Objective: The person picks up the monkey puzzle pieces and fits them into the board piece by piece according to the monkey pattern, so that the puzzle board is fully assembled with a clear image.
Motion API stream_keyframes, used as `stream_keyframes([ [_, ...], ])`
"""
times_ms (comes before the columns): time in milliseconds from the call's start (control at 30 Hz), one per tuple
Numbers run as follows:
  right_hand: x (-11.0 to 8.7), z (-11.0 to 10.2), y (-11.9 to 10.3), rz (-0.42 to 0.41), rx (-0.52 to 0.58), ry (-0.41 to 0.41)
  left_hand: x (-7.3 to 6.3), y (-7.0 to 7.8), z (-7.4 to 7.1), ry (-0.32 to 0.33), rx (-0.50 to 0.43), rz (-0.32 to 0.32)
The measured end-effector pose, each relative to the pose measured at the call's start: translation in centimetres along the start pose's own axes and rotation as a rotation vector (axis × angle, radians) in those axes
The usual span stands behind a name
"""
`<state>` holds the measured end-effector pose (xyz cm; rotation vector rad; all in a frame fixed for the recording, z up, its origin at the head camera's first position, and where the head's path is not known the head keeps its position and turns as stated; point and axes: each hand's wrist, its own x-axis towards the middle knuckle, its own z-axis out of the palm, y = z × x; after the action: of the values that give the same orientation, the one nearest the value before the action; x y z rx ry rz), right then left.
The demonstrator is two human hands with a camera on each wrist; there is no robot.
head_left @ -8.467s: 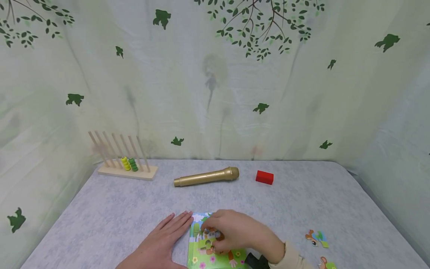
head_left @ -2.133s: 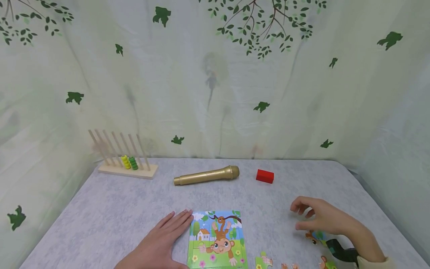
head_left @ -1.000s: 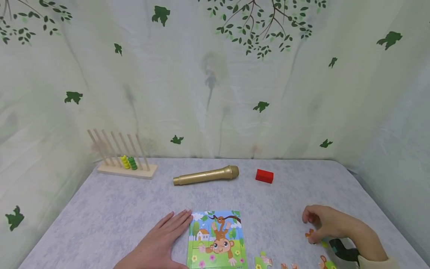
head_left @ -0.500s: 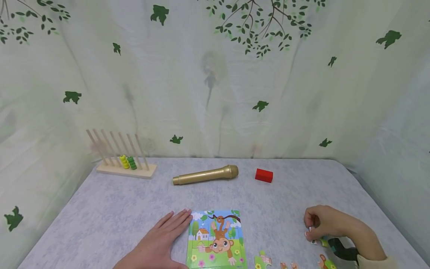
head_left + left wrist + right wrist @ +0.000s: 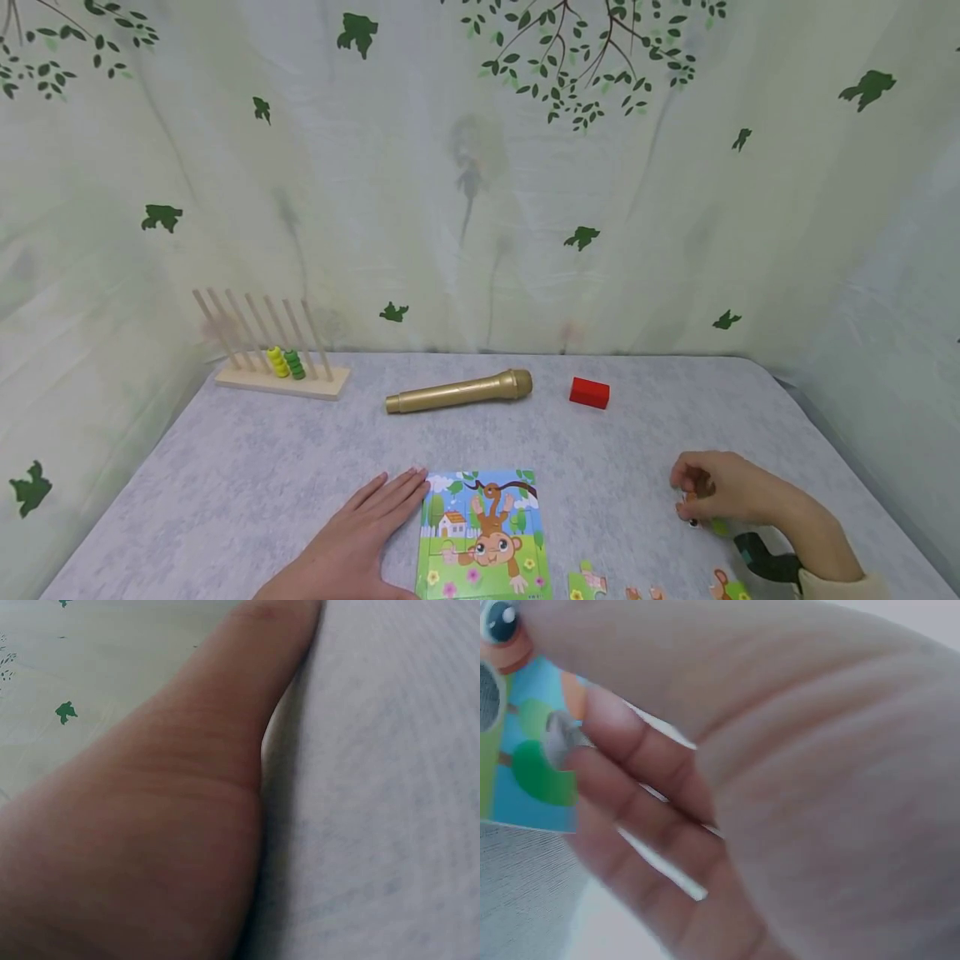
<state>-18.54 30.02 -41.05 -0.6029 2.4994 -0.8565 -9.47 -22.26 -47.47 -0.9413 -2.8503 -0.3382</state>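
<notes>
Right hand (image 5: 738, 490) pinches one piece (image 5: 538, 781); left hand (image 5: 356, 537) touches one puzzle (image 5: 483, 529)

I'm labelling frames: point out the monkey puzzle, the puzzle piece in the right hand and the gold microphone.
Monkey puzzle (image 5: 483, 535): head view, middle of picture.
Puzzle piece (image 5: 526, 739): right wrist view, printed face.
Gold microphone (image 5: 450, 394): head view, handle.

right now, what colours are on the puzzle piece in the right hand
The puzzle piece is mainly blue, green and orange, clearest in the right wrist view.
</notes>
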Motion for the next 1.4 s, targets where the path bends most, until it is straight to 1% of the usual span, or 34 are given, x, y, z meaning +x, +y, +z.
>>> stream_keyframes([
  [100, 0.1, -0.1, 0.2, -0.035, -0.066, 0.047, 0.0, 0.0, -0.1, 0.002, -0.001, 0.009],
  [167, 0.0, -0.3, 0.2, -0.044, -0.103, 0.063, 0.0, 0.0, -0.1, 0.004, 0.001, 0.014],
  [233, -0.1, -0.5, 0.3, -0.02, -0.112, 0.052, 0.0, 0.0, -0.1, 0.01, 0.012, 0.023],
  [333, -0.3, -0.7, 0.5, 0.038, -0.118, 0.026, 0.0, 0.0, -0.2, 0.003, 0.013, 0.017],
  [367, -0.4, -0.8, 0.7, 0.046, -0.123, 0.019, 0.0, 0.0, -0.2, -0.002, 0.012, 0.015],
  [500, -0.8, -0.9, 1.1, 0.061, -0.099, -0.018, 0.1, 0.0, -0.2, -0.005, 0.009, 0.013],
  [533, -0.9, -0.9, 1.2, 0.05, -0.092, -0.026, 0.1, 0.0, -0.2, -0.003, 0.013, 0.016],
  [700, -0.9, -1.0, 1.1, 0.009, -0.041, -0.056, 0.0, 0.0, -0.1, 0.049, 0.048, 0.044],
  [800, -0.8, -0.9, 1.0, 0.007, -0.018, -0.062, 0.0, 0.0, -0.1, 0.06, 0.053, 0.051],
  [967, -0.4, -0.5, 0.7, -0.01, -0.022, -0.037, 0.0, 0.1, -0.2, 0.023, 0.028, 0.024],
  [1067, -0.3, -0.4, 0.6, -0.032, -0.054, -0.012, 0.1, 0.1, -0.3, 0.004, 0.015, 0.012],
  [1233, -0.2, -0.3, 0.5, -0.033, -0.102, 0.01, 0.0, 0.1, -0.3, 0.005, 0.013, 0.017],
  [1400, -0.1, -0.3, 0.6, -0.038, -0.127, 0.021, 0.0, 0.0, -0.2, 0.023, 0.014, 0.023],
])
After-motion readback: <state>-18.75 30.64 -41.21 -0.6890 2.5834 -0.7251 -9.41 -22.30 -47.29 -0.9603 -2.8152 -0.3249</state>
